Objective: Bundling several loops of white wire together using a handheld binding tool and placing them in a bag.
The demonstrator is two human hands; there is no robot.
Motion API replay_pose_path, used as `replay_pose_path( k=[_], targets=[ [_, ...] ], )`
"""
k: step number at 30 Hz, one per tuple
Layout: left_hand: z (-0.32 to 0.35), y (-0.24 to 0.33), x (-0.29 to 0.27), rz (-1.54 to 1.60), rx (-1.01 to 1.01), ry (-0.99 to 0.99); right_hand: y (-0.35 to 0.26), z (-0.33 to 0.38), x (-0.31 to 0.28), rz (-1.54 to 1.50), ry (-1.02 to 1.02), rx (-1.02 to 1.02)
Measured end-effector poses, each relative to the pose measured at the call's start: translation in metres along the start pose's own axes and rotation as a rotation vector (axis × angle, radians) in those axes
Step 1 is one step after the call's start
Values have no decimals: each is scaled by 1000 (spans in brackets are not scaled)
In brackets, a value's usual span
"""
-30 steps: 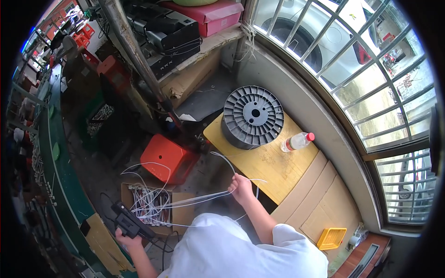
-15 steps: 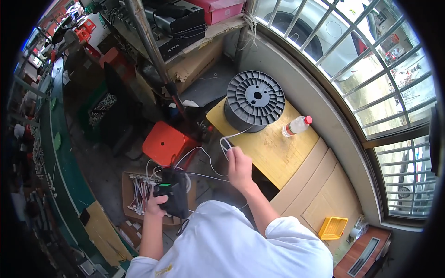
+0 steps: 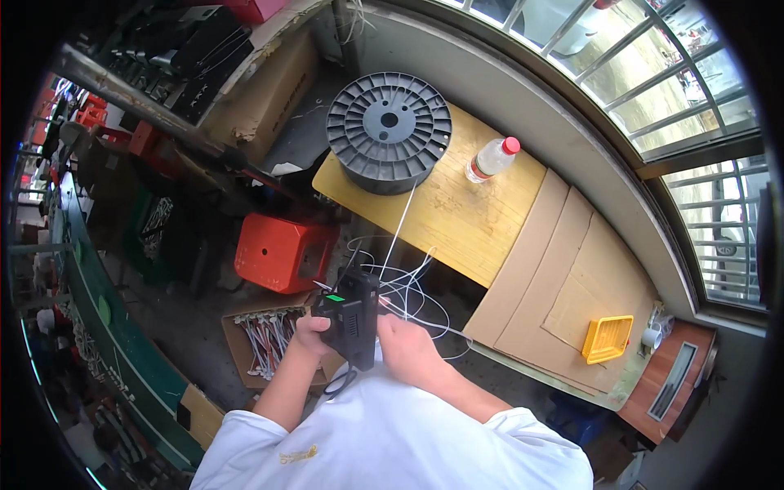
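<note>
Black boxy handheld device with a small green display: held out in front of the wearer's white shirt, near middle of the scene, clear of the yellow wooden worktop. Left hand has it, fingers clamped on its left side, thumb showing on the near part. A dark cord loops off the near end.

Right hand close against the device's right side, fingers curled together. From where I stand I cannot tell whether they are clamped on anything; the tips are partly hidden.

Thin white cable: one strand runs taut from the near side of a large black ribbed plastic spool toward the device. Loose loops spread just beyond and right of the hands.

Spool lies flat on the far left part of the worktop. Right of it, well apart from the hands, a clear plastic bottle with a red cap. Brown cardboard sheet covers the right part; yellow plastic basket on it.

Left side: orange-red plastic stool; nearer, an open cardboard box of bundled white leads.
</note>
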State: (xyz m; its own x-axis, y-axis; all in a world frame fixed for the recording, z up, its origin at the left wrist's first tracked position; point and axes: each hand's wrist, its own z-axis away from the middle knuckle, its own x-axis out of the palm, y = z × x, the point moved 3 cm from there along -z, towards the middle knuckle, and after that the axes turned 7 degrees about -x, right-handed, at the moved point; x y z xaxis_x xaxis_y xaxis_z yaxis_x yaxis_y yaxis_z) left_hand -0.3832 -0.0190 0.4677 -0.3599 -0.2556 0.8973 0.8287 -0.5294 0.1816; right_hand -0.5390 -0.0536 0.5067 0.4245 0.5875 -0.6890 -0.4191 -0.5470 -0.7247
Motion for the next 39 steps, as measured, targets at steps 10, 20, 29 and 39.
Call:
replay_pose_path(
  k=[10, 20, 29, 39],
  targets=[
    [-9, 14, -7, 25, -41, -342, 34, -19, -24, -30, -591, 117],
    [4, 40, -7, -183, 30, -207, 161, -107, -54, -381, 442, 577],
    [-22, 50, 4, -574, -119, -104, 214, -154, -92, -1352, 1047, 652],
    [23, 51, -26, -223, 245, 7, 68, -289, -84, -490, 35, -216]
  ],
)
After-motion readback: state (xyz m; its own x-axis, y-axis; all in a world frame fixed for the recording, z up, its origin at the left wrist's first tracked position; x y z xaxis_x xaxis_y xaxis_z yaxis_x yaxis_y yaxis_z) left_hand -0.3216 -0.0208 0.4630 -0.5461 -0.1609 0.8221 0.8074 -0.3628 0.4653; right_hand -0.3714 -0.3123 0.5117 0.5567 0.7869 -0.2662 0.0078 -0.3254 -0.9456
